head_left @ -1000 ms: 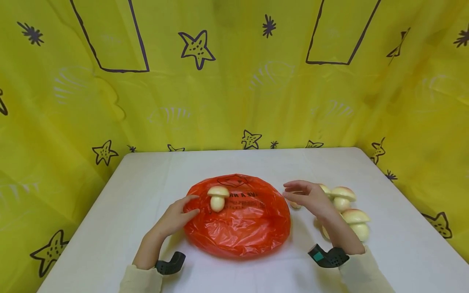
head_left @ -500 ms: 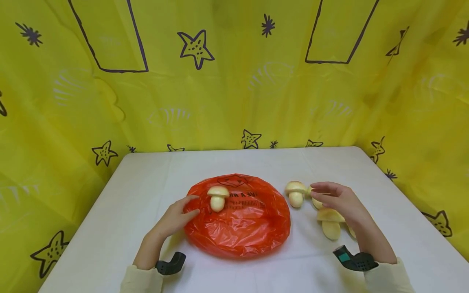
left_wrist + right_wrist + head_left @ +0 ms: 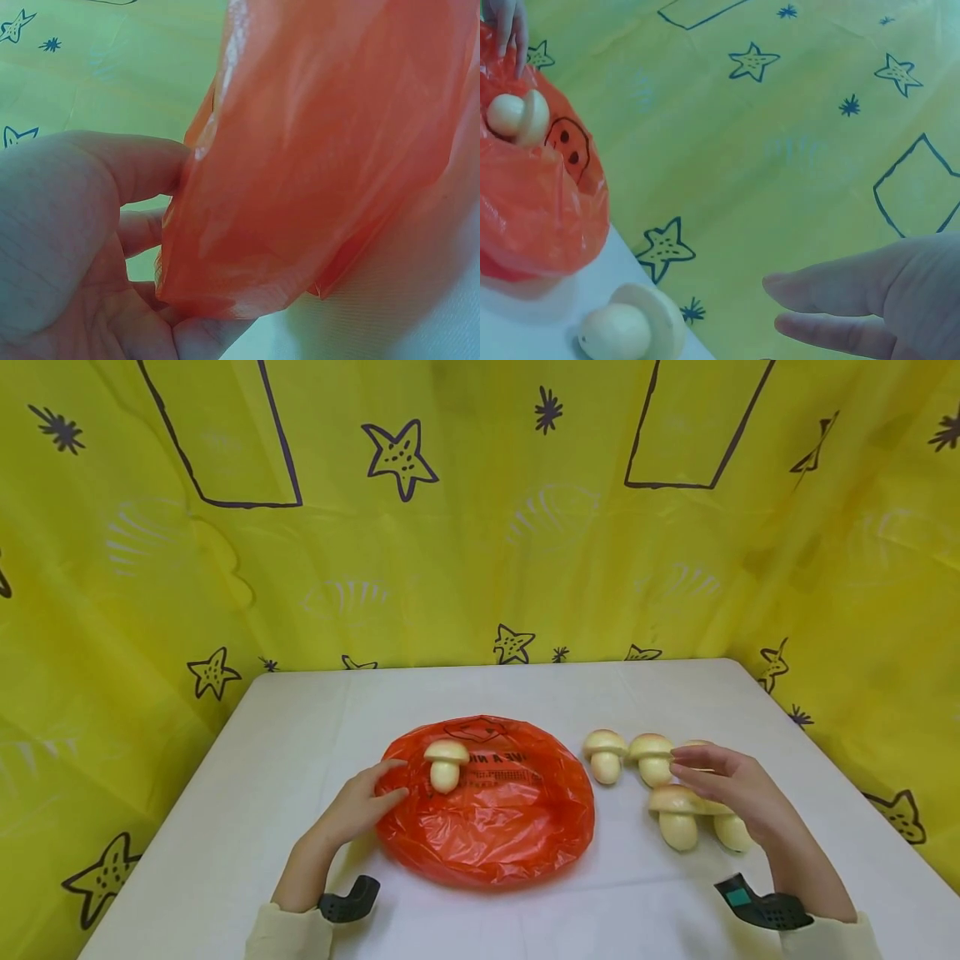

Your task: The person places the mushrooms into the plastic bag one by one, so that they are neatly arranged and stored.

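Observation:
At the table's middle lies a red plastic bag [image 3: 510, 827] with dark printing, and one toy mushroom [image 3: 446, 768] with a cream stem and tan cap rests on top of it. My left hand [image 3: 358, 803] pinches the bag's left edge; the left wrist view has the film [image 3: 300, 187] running between thumb and fingers. Over a cluster of similar mushrooms to the right, my right hand [image 3: 738, 785] has its fingers extended and holds nothing. Its fingertips are close to a mushroom [image 3: 652, 760]; whether they touch one behind them cannot be told.
Left of the cluster, another mushroom [image 3: 605, 757] stands beside the bag. Two more, a front mushroom [image 3: 677, 818] and its neighbour [image 3: 732, 832], are partly below my right hand. A yellow patterned curtain [image 3: 465, 568] encloses the white table [image 3: 300, 710] at back and sides.
My right hand has moved rightward, away from beside the bag, uncovering the nearer mushrooms as it passes over the cluster. My left hand and the bag stay still.

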`<move>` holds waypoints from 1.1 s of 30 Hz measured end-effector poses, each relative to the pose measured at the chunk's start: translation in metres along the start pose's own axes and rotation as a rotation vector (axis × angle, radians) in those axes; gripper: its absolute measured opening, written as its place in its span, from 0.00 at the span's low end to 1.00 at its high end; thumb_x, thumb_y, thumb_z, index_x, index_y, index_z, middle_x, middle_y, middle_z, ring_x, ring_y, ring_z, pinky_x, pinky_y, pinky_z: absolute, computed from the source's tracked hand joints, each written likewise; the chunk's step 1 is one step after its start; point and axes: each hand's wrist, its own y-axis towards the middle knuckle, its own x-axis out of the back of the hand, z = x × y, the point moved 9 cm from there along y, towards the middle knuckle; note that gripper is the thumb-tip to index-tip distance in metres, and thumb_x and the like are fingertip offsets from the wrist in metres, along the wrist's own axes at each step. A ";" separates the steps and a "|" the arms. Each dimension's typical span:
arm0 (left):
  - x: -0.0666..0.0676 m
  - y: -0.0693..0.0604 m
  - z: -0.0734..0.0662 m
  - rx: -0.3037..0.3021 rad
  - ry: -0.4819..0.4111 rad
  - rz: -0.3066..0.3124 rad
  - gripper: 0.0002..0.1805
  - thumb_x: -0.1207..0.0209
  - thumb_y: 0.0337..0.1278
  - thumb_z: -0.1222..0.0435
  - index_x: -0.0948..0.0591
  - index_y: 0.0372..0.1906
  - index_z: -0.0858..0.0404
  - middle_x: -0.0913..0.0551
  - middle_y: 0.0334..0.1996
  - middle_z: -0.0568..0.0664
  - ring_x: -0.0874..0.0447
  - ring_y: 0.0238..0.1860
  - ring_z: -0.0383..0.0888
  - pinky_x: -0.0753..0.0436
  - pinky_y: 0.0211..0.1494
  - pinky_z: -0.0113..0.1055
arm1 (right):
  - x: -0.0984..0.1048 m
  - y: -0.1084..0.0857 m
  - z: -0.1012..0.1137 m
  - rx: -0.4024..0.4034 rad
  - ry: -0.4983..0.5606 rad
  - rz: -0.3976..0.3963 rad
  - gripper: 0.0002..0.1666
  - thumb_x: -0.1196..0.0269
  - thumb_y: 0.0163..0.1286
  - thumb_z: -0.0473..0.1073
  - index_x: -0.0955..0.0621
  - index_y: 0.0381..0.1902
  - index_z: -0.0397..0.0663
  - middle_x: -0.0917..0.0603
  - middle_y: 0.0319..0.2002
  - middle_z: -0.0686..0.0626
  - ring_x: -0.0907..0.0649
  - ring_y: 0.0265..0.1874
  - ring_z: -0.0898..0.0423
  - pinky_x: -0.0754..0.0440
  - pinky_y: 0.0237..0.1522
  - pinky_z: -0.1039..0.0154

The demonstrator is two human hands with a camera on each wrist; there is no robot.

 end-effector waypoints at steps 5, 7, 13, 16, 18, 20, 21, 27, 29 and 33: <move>0.000 0.000 0.000 -0.001 0.002 -0.002 0.23 0.44 0.58 0.65 0.29 0.59 0.64 0.28 0.56 0.60 0.29 0.54 0.56 0.20 0.44 0.44 | 0.003 -0.006 -0.002 -0.005 -0.113 -0.007 0.29 0.39 0.64 0.50 0.25 0.53 0.31 0.22 0.48 0.41 0.22 0.40 0.61 0.23 0.37 0.69; 0.000 0.000 0.000 -0.003 -0.001 -0.001 0.23 0.44 0.58 0.65 0.29 0.59 0.64 0.28 0.56 0.60 0.29 0.54 0.56 0.20 0.43 0.44 | 0.004 -0.009 -0.001 0.006 -0.163 -0.022 0.29 0.38 0.62 0.50 0.25 0.52 0.31 0.23 0.49 0.37 0.21 0.42 0.53 0.23 0.36 0.68; 0.000 0.001 0.001 0.001 0.002 0.000 0.23 0.44 0.58 0.65 0.29 0.60 0.65 0.28 0.56 0.60 0.29 0.54 0.56 0.20 0.43 0.44 | 0.001 -0.017 -0.001 0.026 -0.230 -0.019 0.29 0.36 0.60 0.48 0.25 0.52 0.31 0.24 0.49 0.33 0.23 0.45 0.40 0.23 0.33 0.67; 0.000 0.001 0.001 0.008 0.008 -0.001 0.24 0.44 0.58 0.65 0.29 0.60 0.64 0.28 0.56 0.60 0.29 0.54 0.57 0.20 0.43 0.44 | -0.001 -0.017 -0.003 0.031 -0.253 -0.007 0.28 0.35 0.60 0.46 0.25 0.51 0.30 0.23 0.48 0.33 0.23 0.45 0.39 0.23 0.34 0.64; 0.000 0.001 0.001 0.008 0.007 0.000 0.24 0.44 0.58 0.65 0.29 0.60 0.64 0.28 0.56 0.60 0.29 0.54 0.57 0.20 0.43 0.44 | -0.003 -0.016 -0.005 0.033 -0.274 0.000 0.29 0.35 0.59 0.47 0.24 0.50 0.29 0.23 0.47 0.33 0.23 0.44 0.39 0.23 0.35 0.61; 0.000 0.001 0.001 0.004 0.004 0.000 0.23 0.44 0.58 0.65 0.29 0.60 0.65 0.28 0.56 0.60 0.29 0.54 0.56 0.20 0.43 0.43 | -0.004 -0.015 -0.007 0.032 -0.302 0.003 0.29 0.34 0.58 0.47 0.24 0.49 0.30 0.22 0.46 0.34 0.23 0.43 0.39 0.23 0.36 0.58; 0.000 0.001 0.001 0.001 0.001 0.000 0.23 0.44 0.58 0.65 0.29 0.60 0.65 0.28 0.56 0.60 0.28 0.53 0.56 0.20 0.43 0.43 | -0.005 -0.015 -0.008 0.033 -0.315 0.003 0.29 0.33 0.57 0.47 0.24 0.49 0.30 0.22 0.46 0.34 0.23 0.43 0.39 0.24 0.36 0.57; 0.000 0.001 0.001 -0.003 0.000 0.002 0.23 0.44 0.58 0.65 0.29 0.60 0.65 0.28 0.56 0.59 0.28 0.53 0.56 0.20 0.44 0.43 | -0.008 -0.014 -0.010 0.049 -0.392 -0.019 0.27 0.29 0.52 0.45 0.21 0.44 0.32 0.20 0.40 0.35 0.22 0.39 0.41 0.25 0.35 0.54; 0.000 0.001 0.001 -0.001 0.002 0.002 0.23 0.44 0.58 0.65 0.29 0.60 0.65 0.28 0.56 0.59 0.29 0.54 0.56 0.20 0.44 0.44 | -0.009 -0.014 -0.010 0.054 -0.400 -0.025 0.25 0.29 0.50 0.43 0.21 0.44 0.33 0.20 0.39 0.36 0.22 0.38 0.41 0.25 0.34 0.54; 0.000 0.001 0.001 -0.001 -0.001 0.004 0.23 0.44 0.58 0.65 0.29 0.60 0.65 0.28 0.56 0.59 0.29 0.54 0.56 0.20 0.44 0.44 | -0.011 -0.014 -0.008 0.068 -0.401 -0.034 0.25 0.29 0.49 0.40 0.21 0.44 0.33 0.20 0.40 0.35 0.22 0.37 0.41 0.26 0.31 0.56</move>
